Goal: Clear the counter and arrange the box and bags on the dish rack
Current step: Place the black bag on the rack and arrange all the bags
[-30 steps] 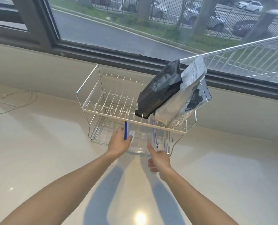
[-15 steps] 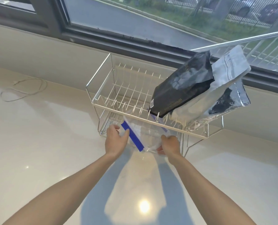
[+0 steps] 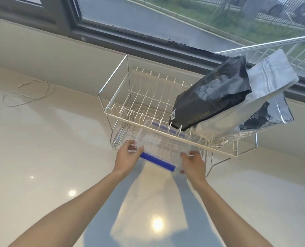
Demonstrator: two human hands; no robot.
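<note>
A clear plastic box (image 3: 158, 148) with blue clip strips sits partly inside the lower tier of the white wire dish rack (image 3: 112, 114). My left hand (image 3: 128, 157) grips its left front corner and my right hand (image 3: 192, 162) grips its right front corner. One blue strip runs along the front edge between my hands; another shows behind the rack wires. A black bag (image 3: 214, 94) leans on the right of the upper tier, with a silver foil bag (image 3: 265, 97) behind it, overhanging the rack's right end.
The rack stands on a pale glossy counter (image 3: 50, 157) against a low wall under a dark-framed window (image 3: 148, 38). A thin white cord (image 3: 30, 93) lies looped at the far left of the counter.
The box has turned: its blue strip went from pointing away from me to lying across the front. Both hands have shifted to the front corners, and the view has moved closer.
</note>
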